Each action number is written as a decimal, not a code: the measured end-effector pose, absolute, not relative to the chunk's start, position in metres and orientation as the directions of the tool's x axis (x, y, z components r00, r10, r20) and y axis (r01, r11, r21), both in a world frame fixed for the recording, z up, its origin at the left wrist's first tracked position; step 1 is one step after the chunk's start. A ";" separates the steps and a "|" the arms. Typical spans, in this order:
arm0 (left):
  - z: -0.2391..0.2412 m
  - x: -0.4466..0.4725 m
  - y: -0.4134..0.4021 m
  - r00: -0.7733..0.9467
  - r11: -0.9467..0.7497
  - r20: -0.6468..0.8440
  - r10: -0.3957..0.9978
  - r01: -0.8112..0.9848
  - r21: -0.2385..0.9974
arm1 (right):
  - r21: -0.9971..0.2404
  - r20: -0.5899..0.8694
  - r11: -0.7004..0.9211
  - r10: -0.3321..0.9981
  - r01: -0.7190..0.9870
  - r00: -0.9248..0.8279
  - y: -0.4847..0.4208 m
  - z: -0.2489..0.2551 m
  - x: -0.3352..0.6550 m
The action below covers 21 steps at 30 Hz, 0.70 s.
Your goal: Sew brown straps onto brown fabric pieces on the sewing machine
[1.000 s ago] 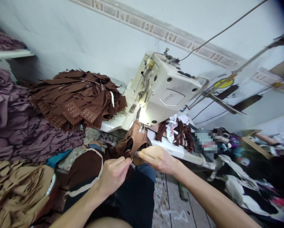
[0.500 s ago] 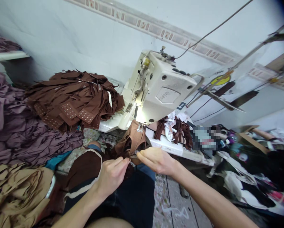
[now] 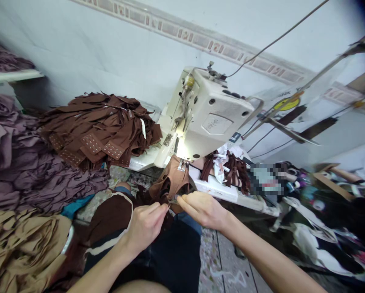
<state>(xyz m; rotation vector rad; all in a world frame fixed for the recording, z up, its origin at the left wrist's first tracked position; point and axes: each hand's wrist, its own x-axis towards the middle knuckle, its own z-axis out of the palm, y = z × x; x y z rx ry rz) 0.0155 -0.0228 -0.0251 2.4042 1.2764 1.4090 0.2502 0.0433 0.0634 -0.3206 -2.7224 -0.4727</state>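
Cloth at the machine: I see a piece of tan-brown fabric with openings in it, its upper end just below the needle area of the off-white metal sewing machine, its lower end hanging toward the lap.
Metal foot: the small silvery presser foot sits at the top of that fabric, under the machine's lit head.
Left hand: its grip is closed in a pinch, a thin light-brown strip at the fingertips; I cannot tell whether the strip belongs to the fabric.
Right hand: its grip is closed too, fingers curled beside the fabric's lower right edge; what they pinch is too small for me to make out.
Table: the white table bears brown and white cloth scraps beside the machine.
Brown heap: dark brown cloth strips, some with rows of small metallic dots, lie left of the machine.
Far left: crumpled mauve fabric lies behind crumpled beige fabric.
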 end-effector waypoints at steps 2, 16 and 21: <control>-0.025 0.016 -0.023 0.232 -0.649 0.686 0.690 0.618 0.444 | 0.290 0.381 0.917 0.152 0.274 -0.912 0.044 0.062 0.249; -0.019 0.015 -0.023 0.272 -0.652 0.665 0.696 0.628 0.425 | 0.216 0.218 0.938 0.224 0.271 -0.950 0.045 0.079 0.246; -0.020 0.017 -0.023 0.268 -0.651 0.664 0.697 0.625 0.431 | 0.244 0.214 0.937 0.200 0.251 -0.956 0.046 0.078 0.244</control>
